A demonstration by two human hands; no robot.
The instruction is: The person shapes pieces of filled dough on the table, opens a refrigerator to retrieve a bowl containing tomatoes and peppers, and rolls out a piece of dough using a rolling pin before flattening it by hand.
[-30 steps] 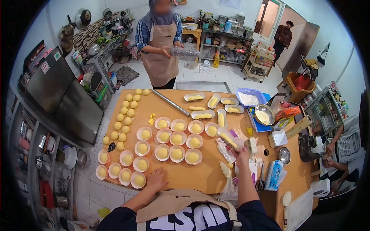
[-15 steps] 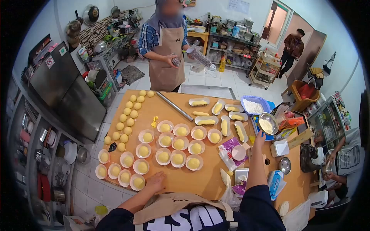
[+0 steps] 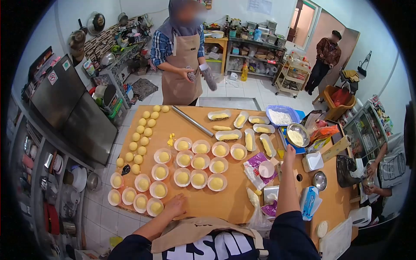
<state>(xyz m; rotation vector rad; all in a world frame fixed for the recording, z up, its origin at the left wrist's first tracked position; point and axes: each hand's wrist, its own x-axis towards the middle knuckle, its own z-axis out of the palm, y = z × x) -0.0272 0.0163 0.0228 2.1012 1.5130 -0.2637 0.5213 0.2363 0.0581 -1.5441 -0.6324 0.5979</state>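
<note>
My left hand lies on the wooden table at its near edge, fingers stretched out and holding nothing. Just left of it are paper cups with round yellow dough balls, the closest being a white fluted cup. My right hand reaches forward to the near rim of a metal bowl with pale yellow contents and grips it there; its fingertips are partly hidden. Beneath the bowl a blue object shows. Beside that arm lie a purple and white packet and a piping bag.
Loose dough balls line the table's left side. A metal rolling pin and oblong cups of yellow dough lie farther back. A blue tub of white powder stands at the far right. An aproned person stands across the table.
The whole view has shifted slightly. My hands keep nearly the same places. The person opposite has lowered the speckled item in one hand, and the person by the doorway has shifted a little.
</note>
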